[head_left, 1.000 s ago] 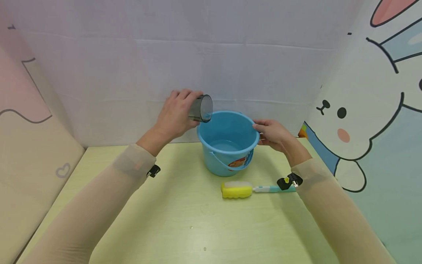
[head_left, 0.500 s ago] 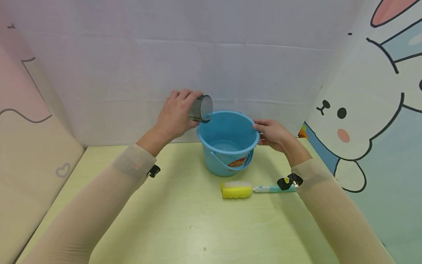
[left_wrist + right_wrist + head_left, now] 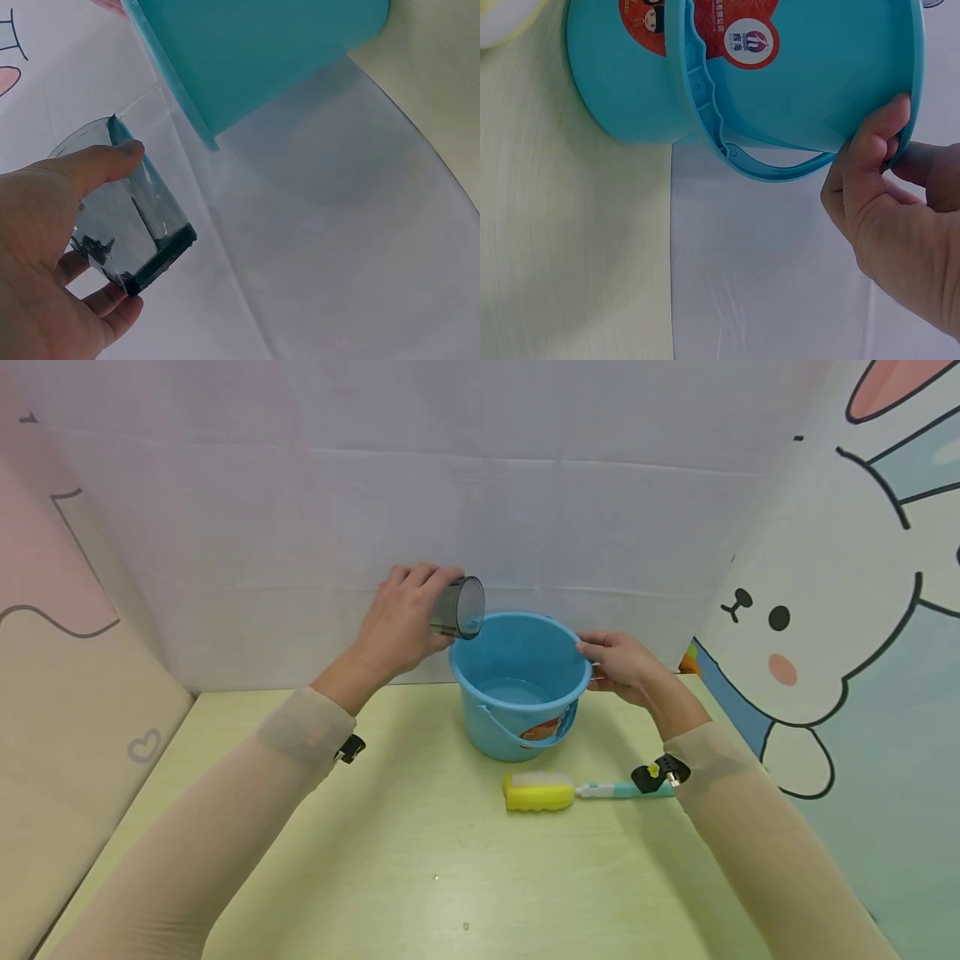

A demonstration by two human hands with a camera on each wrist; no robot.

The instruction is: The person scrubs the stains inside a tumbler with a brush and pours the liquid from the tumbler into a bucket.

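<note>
My left hand grips a smoky transparent cup, tipped on its side with its mouth over the left rim of a blue bucket. In the left wrist view the thumb lies along the near wall of the cup, fingers behind it. A thin clear streak runs from its lip toward the bucket. On the bucket's right, my right hand pinches the rim, thumb on one side and curled fingers on the other, as the right wrist view shows. The bucket's handle hangs down over its red label.
A cleaning brush with a yellow sponge head and teal handle lies in front of the bucket, partly under the right wrist. The pale wooden table meets a white cloth backdrop close behind the bucket. Cartoon-printed panels stand at both sides.
</note>
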